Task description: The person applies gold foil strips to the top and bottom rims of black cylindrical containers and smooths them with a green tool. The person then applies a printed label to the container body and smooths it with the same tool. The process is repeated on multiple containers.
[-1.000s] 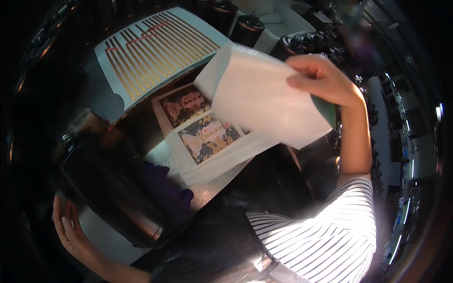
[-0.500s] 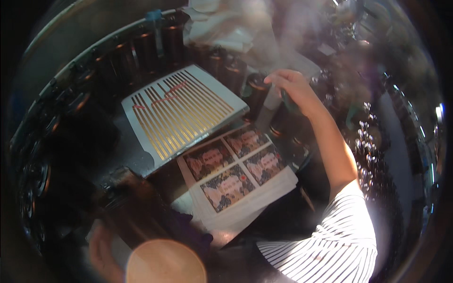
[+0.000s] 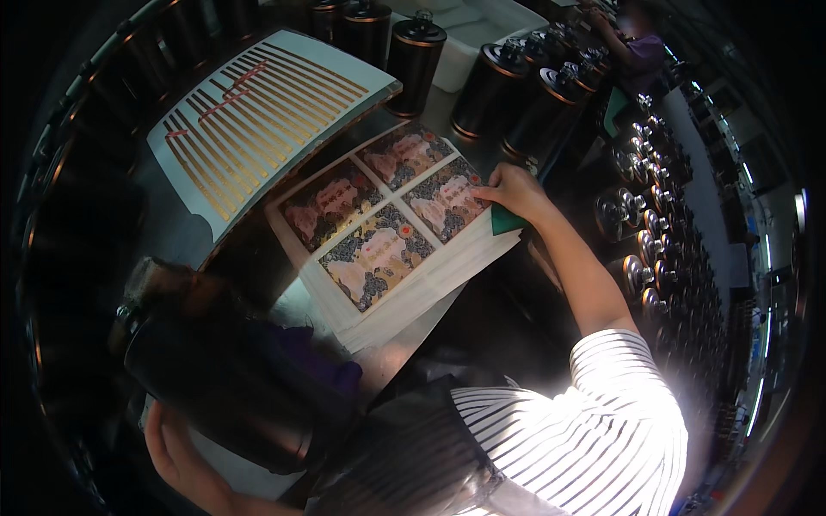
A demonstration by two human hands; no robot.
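My left hand [image 3: 165, 443] is at the lower left, its fingers curled against a black cylindrical canister [image 3: 232, 387] that lies tilted. The canister's upper end is smeared by motion. My right hand [image 3: 516, 193] is closed, with a flat green piece [image 3: 509, 221] in it. Its thumb and finger meet at the right edge of a stack of printed label sheets [image 3: 370, 225]; whether they grip the top sheet I cannot tell. Dark, gold and pink printed panels with white borders show on that top sheet. Past it is a pale sheet of thin gold strips [image 3: 258, 125].
Several black canisters with knobbed lids [image 3: 416, 60] stand at the back, near a white tub [image 3: 477, 34]. More lidded canisters [image 3: 641, 271] line the right side. A person in purple [image 3: 641, 52] is at the far right. Something purple [image 3: 340, 374] lies beside the tilted canister.
My right hand has come down and nearer, from beside the back canisters to the label stack's edge. The canister at my left hand has turned, and the view has shifted.
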